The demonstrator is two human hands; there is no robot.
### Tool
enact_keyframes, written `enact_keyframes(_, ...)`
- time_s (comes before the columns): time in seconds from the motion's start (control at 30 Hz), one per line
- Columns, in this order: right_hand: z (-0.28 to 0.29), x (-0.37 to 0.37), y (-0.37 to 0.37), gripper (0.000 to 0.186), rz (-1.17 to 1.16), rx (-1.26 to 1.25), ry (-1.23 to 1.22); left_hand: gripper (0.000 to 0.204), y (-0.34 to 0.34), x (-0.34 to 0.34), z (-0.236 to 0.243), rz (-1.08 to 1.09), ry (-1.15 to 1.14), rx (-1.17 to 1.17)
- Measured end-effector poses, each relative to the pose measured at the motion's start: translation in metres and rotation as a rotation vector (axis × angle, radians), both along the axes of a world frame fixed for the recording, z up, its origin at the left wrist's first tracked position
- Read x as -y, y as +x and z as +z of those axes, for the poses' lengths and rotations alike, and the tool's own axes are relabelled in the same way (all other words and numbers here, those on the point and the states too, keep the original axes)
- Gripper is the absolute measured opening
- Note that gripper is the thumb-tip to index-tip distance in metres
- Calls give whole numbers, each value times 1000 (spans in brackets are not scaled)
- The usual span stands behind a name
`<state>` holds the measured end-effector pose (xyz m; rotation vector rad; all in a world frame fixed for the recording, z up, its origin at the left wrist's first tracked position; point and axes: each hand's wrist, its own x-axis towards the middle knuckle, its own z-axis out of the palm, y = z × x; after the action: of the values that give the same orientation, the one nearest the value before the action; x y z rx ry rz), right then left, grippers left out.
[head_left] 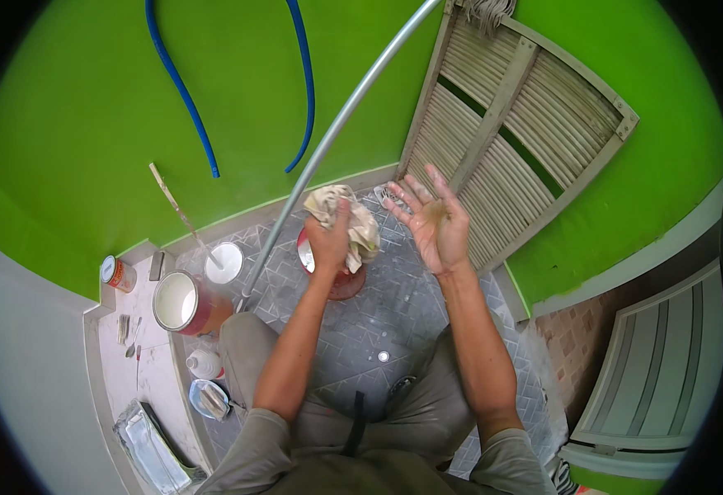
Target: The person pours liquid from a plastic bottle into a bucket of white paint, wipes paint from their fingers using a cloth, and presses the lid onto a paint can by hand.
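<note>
A crumpled cream-coloured rag is bunched in my left hand, with my fingers closed round it. To its right, my right hand is raised palm up, fingers spread, with nothing in it. Whitish smears, like paint, show on its fingers. Below the rag, on the tiled floor, stands a red container with a white inside, partly hidden by my left hand and the rag. A long grey pole slants past to the left of my left hand.
At left are a large paint can, a white-filled tub with a stick, a small tin, a white bottle and a paint tray. A slatted panel leans on the green wall; blue hoses hang there.
</note>
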<state>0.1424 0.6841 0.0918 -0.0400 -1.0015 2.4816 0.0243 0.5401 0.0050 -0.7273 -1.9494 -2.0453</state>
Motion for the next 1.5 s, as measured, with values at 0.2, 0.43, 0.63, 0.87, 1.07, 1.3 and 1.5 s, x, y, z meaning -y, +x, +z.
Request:
enact_keyframes(0.2,-18,52,-18,81,103,-44,6,52,19,-18,13,-543,513,813)
enact_keyframes(0.43,-47,43,-39,79,-104,-137,401,55,46,-28,11,-422,519,749)
enact_keyframes(0.63,-26,30,-47,98,128,-251,-145,54,50,-28,20,-228,437,602)
enact_keyframes(0.87,-11,15,-30,90,80,-207,168,35,23,3,38,-314,440,617)
enact_keyframes(1.07,-9,10,-29,90,101,-146,274,34,19,8,31,-284,220,276)
enact_keyframes(1.3,-6,3,-19,96,7,-21,661,24,-1,22,32,-314,-180,-218)
enact_keyframes(1.5,-1,6,-13,98,-58,21,818,23,-1,18,29,-400,-231,-227)
